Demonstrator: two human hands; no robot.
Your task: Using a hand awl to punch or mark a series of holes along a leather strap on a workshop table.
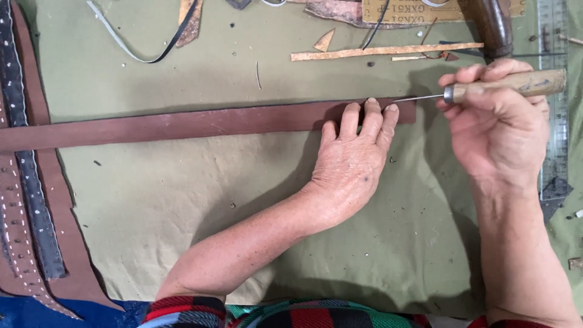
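A green cloth [182,200] covers the tabletop, with open room across its lower middle. A long brown leather strap [182,124] lies across it from the left edge to just right of centre. At the left edge lie more straps, one dark and studded [24,152]. A clear ruler [554,91] runs down the right edge. Along the top lie a thin tan leather strip [382,52], a tan card with printing [419,9], small scraps and a dark hammer head [495,24].

The left hand [352,164] lies flat, grip spread apart, fingertips pressing the strap near its right end. The right hand [498,127] has its grip clamped on the wooden handle of an awl [486,90], whose metal point meets the strap's upper edge by the left fingertips.
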